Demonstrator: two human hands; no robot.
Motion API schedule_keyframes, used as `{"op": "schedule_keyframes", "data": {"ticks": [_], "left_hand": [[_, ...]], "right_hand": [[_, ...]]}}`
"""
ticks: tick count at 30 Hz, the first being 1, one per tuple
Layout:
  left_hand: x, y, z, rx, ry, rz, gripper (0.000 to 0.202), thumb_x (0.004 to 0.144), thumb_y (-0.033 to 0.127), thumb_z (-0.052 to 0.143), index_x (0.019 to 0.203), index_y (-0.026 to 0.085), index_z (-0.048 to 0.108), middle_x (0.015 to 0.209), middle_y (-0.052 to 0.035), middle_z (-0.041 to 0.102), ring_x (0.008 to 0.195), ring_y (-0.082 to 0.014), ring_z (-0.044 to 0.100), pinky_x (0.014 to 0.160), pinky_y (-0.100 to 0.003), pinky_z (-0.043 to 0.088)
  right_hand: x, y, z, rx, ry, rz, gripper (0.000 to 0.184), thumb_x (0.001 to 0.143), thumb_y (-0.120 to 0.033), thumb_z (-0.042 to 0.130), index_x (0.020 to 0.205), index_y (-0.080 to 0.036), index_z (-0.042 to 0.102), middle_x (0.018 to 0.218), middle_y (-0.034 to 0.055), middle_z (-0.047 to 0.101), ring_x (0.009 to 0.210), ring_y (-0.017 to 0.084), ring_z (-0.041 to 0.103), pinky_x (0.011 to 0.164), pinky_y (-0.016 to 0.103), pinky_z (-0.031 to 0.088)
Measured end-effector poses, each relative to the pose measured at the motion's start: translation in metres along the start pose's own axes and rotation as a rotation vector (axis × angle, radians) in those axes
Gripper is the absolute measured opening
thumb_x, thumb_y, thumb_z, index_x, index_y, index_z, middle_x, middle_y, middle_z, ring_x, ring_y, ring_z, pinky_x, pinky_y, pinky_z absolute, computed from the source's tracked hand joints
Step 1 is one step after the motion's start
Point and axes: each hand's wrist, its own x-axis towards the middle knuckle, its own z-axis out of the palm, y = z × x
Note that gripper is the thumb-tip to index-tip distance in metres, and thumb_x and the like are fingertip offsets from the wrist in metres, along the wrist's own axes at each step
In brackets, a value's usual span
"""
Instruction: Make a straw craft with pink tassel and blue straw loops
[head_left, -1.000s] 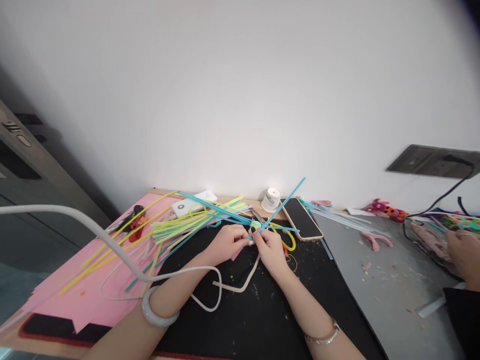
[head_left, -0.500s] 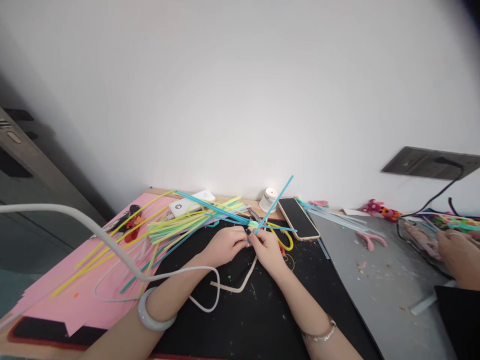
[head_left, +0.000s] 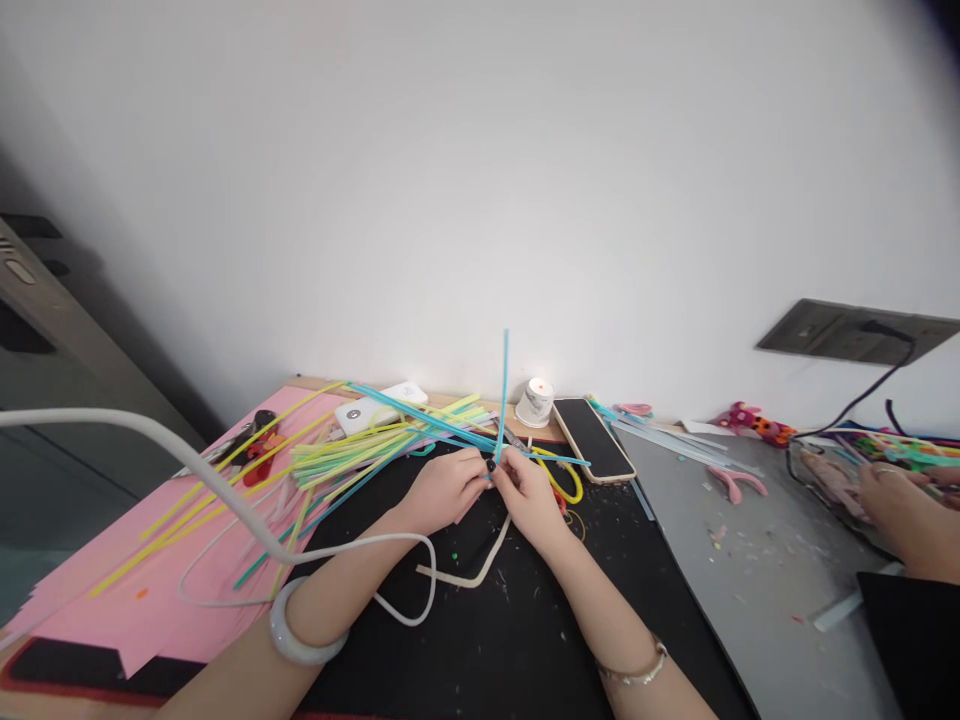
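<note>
My left hand [head_left: 448,488] and my right hand [head_left: 529,497] meet over the black mat [head_left: 517,640], fingers pinched together. Between their fingertips a blue pipe cleaner [head_left: 503,385] stands nearly upright. A small round black piece [head_left: 491,465] shows at the fingertips; whether it is fixed to the pipe cleaner I cannot tell. Other blue pipe cleaners [head_left: 420,408] stretch out behind the hands. Below the fingers a bent cream pipe cleaner [head_left: 474,580] lies on the mat. The part gripped is mostly hidden by the fingers.
Yellow and green pipe cleaners [head_left: 337,465] lie on pink sheets [head_left: 180,580] at left. A white cable [head_left: 225,490] crosses my left forearm. A paper cup [head_left: 535,402] and a phone [head_left: 594,440] stand behind. Pink pliers [head_left: 736,482] and another person's hand [head_left: 911,515] are at right.
The blue pipe cleaner has swung from leaning right to nearly upright. My fingertips have drawn closer together, and the pale green piece between them is now hidden. The camera view has shifted slightly.
</note>
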Motion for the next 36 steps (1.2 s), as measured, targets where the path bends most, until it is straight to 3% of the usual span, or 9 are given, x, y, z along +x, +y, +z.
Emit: {"op": "schedule_keyframes", "data": {"ticks": [5,20,27,32,36], "left_hand": [[0.0,0.0,0.001,0.01,-0.011,-0.007,0.024,0.091,0.021,0.048,0.07,0.019,0.059,0.076,-0.0014,0.059,0.07,-0.0146,0.056,0.064,-0.025,0.041],[0.001,-0.005,-0.001,-0.023,0.008,-0.071,0.032,0.087,0.031,0.06,0.058,0.018,0.06,0.065,0.0001,0.059,0.063,-0.0131,0.052,0.058,-0.024,0.035],[0.001,-0.005,-0.001,-0.127,0.062,-0.11,0.031,0.08,0.03,0.069,0.053,0.017,0.059,0.061,0.0014,0.056,0.061,-0.0128,0.051,0.058,-0.025,0.034],[0.004,0.003,-0.003,-0.381,0.186,-0.218,0.01,0.075,0.027,0.07,0.071,0.018,0.068,0.071,-0.0001,0.065,0.06,-0.0125,0.053,0.057,-0.024,0.041],[0.005,0.005,0.001,-0.594,0.231,-0.254,0.017,0.074,0.02,0.067,0.089,0.017,0.073,0.085,-0.0045,0.073,0.065,-0.0151,0.06,0.063,-0.027,0.049]], "right_hand": [[0.001,0.004,-0.001,0.037,-0.051,0.021,0.01,0.086,-0.023,0.047,0.079,-0.02,0.054,0.06,-0.0044,0.045,0.055,0.013,0.042,0.055,0.024,0.034],[0.003,0.009,-0.002,0.114,-0.074,0.063,0.011,0.08,-0.026,0.057,0.073,-0.019,0.061,0.064,-0.0006,0.059,0.059,0.015,0.051,0.058,0.025,0.04],[0.003,0.01,0.001,0.106,-0.037,0.075,0.011,0.077,-0.024,0.057,0.068,-0.019,0.059,0.062,-0.0004,0.057,0.056,0.014,0.049,0.057,0.026,0.039],[0.003,0.004,0.006,0.428,0.132,0.228,0.019,0.077,-0.035,0.062,0.069,-0.019,0.055,0.053,-0.0036,0.052,0.045,0.011,0.043,0.045,0.024,0.034],[0.004,-0.001,0.009,0.665,0.175,0.268,0.022,0.073,-0.035,0.069,0.067,-0.017,0.059,0.051,-0.0028,0.056,0.043,0.011,0.046,0.045,0.024,0.037]]}}
